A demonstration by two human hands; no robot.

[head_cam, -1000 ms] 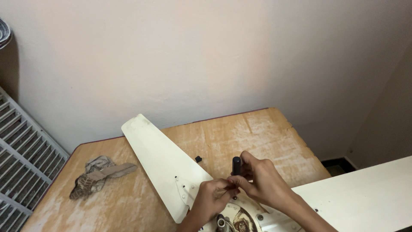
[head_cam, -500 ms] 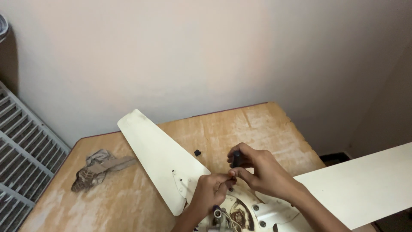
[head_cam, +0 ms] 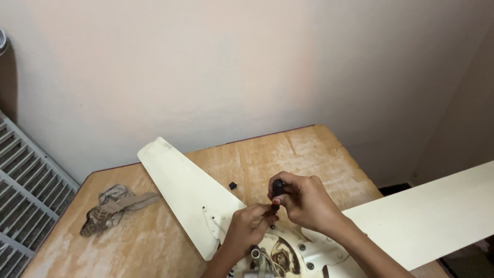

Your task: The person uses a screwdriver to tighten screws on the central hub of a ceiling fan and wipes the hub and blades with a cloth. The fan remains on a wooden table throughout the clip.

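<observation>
Evidently the right hand point(head_cam: 309, 203) keeps its grip clamped round an upright dark-handled screwdriver point(head_cam: 278, 189) over the cream ceiling fan's hub point(head_cam: 280, 255) on the wooden worktop point(head_cam: 257, 154), while the left hand point(head_cam: 249, 226) pinches its tip steady.

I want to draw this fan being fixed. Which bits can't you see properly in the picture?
- Screwdriver: head view, its tip is hidden behind the left hand and right hand.
- Fan motor hub: cut off by the bottom edge.
- Right blade: its end runs off the right edge.
- Small black piece on the table: too small to identify.
</observation>
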